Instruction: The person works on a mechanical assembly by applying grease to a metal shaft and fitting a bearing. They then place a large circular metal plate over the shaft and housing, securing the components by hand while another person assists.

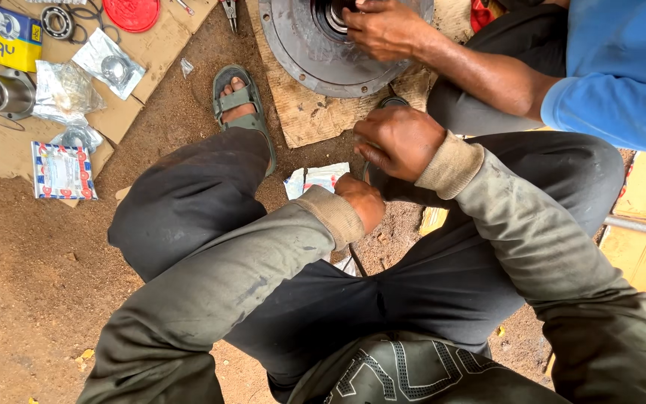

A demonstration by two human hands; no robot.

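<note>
Hands meet just above the knees: the right hand [398,141] is clenched around the upper end of a thin dark rod [359,262], likely stiff and light, while the left hand [360,200] is closed lower, beside a white packet [315,179]. A co-worker's hand [383,28] rests on the heavy-looking round metal housing [300,52].

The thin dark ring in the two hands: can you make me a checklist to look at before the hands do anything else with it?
1. Right hand gripping the thin dark ring: ok, fingers closed over it.
2. Left hand holding it too: cannot tell, the fist is shut but its grip is hidden.
3. Ring undamaged: cannot tell, mostly covered.
4. Co-worker's hand apart from the person's hands: ok, it rests on the round grey metal housing.
5. Sandalled foot away from the hands: ok, on the dirt ground.
6. Loose plastic-wrapped bearing within sight: ok, on the brown cardboard sheet.
</note>
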